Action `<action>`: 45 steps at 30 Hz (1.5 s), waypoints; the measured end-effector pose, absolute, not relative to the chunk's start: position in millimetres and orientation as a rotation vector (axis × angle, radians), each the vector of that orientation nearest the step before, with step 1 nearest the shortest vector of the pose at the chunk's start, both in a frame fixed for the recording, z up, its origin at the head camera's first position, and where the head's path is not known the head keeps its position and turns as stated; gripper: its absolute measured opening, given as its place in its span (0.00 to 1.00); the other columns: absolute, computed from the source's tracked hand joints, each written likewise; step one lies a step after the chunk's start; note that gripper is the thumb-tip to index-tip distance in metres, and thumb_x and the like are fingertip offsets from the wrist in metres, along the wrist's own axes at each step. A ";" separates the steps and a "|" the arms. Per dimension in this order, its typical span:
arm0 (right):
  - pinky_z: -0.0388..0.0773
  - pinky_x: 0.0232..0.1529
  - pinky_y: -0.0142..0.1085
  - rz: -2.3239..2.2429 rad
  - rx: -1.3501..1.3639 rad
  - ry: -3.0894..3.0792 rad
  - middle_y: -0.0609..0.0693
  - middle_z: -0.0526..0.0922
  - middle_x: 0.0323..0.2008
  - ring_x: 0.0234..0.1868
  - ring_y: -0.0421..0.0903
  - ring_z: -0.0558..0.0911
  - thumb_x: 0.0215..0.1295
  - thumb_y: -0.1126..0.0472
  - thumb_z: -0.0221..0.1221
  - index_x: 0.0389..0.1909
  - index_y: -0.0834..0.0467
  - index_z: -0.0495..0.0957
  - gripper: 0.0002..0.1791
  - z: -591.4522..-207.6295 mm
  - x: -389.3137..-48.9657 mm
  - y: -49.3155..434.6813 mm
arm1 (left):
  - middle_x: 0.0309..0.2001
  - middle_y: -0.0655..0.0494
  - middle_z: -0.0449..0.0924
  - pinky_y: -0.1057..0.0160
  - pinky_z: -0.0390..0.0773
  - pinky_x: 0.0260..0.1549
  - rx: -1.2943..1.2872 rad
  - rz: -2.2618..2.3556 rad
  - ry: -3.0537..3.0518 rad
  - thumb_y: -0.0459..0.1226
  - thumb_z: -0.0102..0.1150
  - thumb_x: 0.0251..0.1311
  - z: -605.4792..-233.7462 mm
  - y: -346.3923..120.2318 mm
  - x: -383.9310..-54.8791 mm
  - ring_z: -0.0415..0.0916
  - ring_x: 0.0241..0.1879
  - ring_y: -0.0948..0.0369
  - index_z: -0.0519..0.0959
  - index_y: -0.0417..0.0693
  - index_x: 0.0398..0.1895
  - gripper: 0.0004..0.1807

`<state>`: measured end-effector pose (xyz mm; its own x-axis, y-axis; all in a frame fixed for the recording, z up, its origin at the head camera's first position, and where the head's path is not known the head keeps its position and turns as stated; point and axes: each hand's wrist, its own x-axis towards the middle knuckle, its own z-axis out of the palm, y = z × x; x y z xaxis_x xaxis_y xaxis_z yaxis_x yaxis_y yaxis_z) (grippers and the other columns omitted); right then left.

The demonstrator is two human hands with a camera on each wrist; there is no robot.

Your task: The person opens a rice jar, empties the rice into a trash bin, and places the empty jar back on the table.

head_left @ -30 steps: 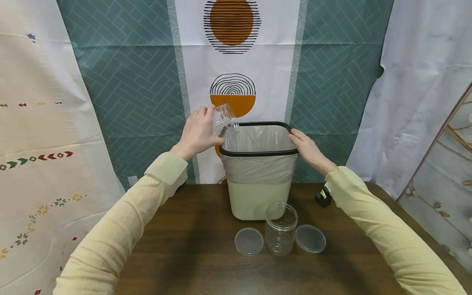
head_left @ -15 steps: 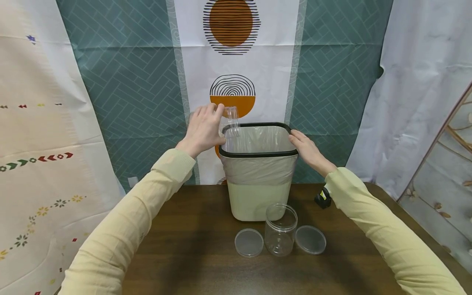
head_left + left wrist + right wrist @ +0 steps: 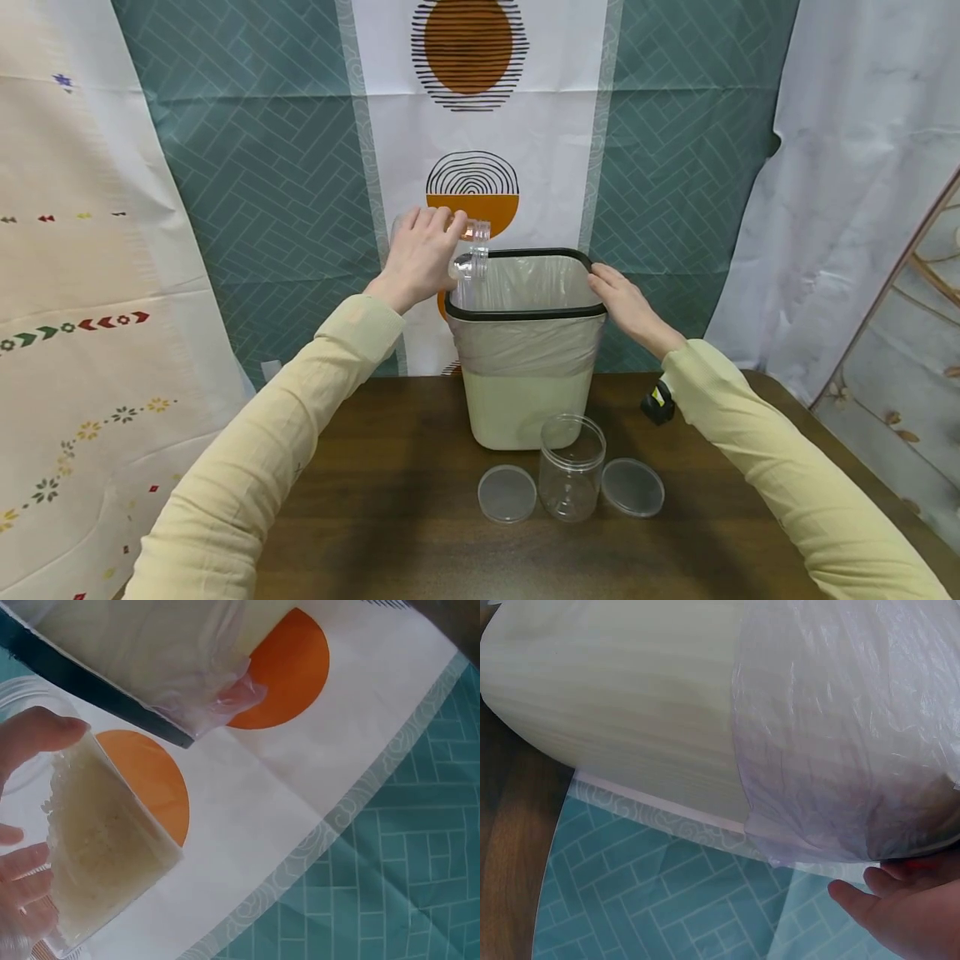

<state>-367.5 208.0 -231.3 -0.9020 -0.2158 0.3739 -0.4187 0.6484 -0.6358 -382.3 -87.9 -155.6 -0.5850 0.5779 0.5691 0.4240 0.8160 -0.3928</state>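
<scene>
My left hand (image 3: 423,254) grips a clear plastic jar (image 3: 474,250), lying nearly on its side, its open mouth over the left rim of the bin. In the left wrist view, pale, grainy-edged contents (image 3: 105,832) rest along the jar's lower side and base, beside the thumb and fingers. The cream waste bin (image 3: 528,408) has a black rim and a translucent liner (image 3: 543,279) folded over it. Fingers of my right hand (image 3: 626,304) lie extended against the rim's right corner; the right wrist view shows them at the liner's edge (image 3: 810,750).
A second clear jar (image 3: 572,475) stands uncapped before the bin on the brown table (image 3: 420,533). Two translucent lids (image 3: 507,493) lie flat on either side of it. A small black object (image 3: 658,403) sits near the right sleeve. Patterned cloth hangs behind.
My left hand has shifted slightly right and up, turning the jar from a tilt to nearly level on its side. My right hand and the bin stay in place.
</scene>
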 end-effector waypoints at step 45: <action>0.42 0.61 0.48 1.053 0.502 -2.617 0.65 0.47 0.66 0.66 0.57 0.45 0.72 0.53 0.34 0.65 0.72 0.49 0.30 -228.7 -369.8 207.8 | 0.51 0.57 0.71 0.59 0.45 0.59 -1.015 1.437 -1.621 0.28 0.46 0.62 -161.7 -20.4 -372.7 0.61 0.56 0.56 0.70 0.58 0.50 0.18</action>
